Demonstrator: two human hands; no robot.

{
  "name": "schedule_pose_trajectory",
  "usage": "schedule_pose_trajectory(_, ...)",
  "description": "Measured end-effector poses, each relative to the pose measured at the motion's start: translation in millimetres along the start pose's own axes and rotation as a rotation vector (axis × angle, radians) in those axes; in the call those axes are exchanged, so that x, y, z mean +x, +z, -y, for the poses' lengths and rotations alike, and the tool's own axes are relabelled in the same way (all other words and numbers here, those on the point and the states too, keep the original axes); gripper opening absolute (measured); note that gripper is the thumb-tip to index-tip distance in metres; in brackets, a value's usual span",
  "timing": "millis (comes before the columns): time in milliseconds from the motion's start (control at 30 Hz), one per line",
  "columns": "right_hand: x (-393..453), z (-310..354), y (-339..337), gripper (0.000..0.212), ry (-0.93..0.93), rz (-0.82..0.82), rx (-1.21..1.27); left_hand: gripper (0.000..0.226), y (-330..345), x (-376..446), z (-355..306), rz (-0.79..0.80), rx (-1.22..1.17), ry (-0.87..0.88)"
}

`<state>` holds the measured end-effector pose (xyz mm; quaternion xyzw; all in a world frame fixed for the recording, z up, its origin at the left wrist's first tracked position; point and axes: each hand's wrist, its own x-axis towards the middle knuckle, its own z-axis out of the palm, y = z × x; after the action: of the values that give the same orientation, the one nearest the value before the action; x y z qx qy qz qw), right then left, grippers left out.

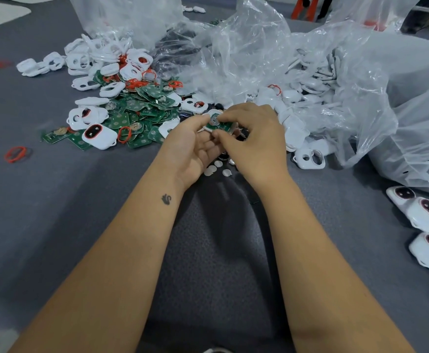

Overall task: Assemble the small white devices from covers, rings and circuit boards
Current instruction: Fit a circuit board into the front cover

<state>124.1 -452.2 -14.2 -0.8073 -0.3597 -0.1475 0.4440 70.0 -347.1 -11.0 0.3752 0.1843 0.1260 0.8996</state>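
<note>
Head view: both hands meet at centre, left hand (195, 146) cradling a white cover (212, 113) from below, right hand (252, 138) pinching a green circuit board (217, 126) lying flat on it.

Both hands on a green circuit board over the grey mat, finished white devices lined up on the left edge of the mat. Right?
Not quite. The head view shows the finished white devices on the right edge of the grey mat, not the left. The rest holds: left hand and right hand both hold the green circuit board.
</note>
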Motion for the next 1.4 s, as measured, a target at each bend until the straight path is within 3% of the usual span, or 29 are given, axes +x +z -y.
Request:
schedule_pose_trajectory(367, -0.2, -3.6, 2.0, 0.018, 0.026, 0.014, 0.004, 0.013, -3.9, 0.9, -0.1, -0.017, 0.048, 0.068)
schedule_pose_trajectory(533, 0.4, 0.7, -1.1, 0.024, 0.229, -0.124, 0.308, 0.015, -3.0, 2.5, 0.7, -0.051, 0.033, 0.124)
schedule_pose_trajectory(633, 2.1, -3.6, -3.6, 0.025, 0.31, -0.185, 0.311, 0.014, -3.8, 2.1, -0.5, -0.061, 0.002, 0.145)
schedule_pose_trajectory(1033, -0.4, -3.7, 6.9, 0.022, 0.177, -0.049, 0.2, 0.015, 0.9, -3.6, -4.0, -0.067, -0.016, 0.129)
schedule_pose_trajectory(1400, -1.7, -4.9, 5.5, 0.021, 0.145, -0.036, 0.185, 0.018, 0.9, -5.0, -2.7, -0.071, 0.122, 0.168)
